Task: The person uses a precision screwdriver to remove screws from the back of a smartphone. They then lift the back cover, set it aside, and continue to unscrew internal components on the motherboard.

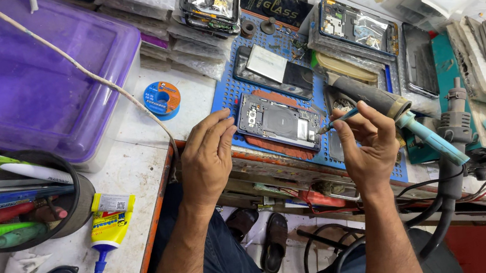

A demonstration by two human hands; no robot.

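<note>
Opened phone (278,122) lying on the blue mat (229,93), at the bench edge. Left hand (207,158), fingers loosely curled and empty, steadies its near corner; right hand (369,146) pinches a blue-handled tool (339,119), tip at the phone's right end. Best worked with light, steady pressure.

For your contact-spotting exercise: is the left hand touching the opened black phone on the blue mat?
Touching. The head view shows the left hand's fingertips on the opened black phone's left edge.
</note>
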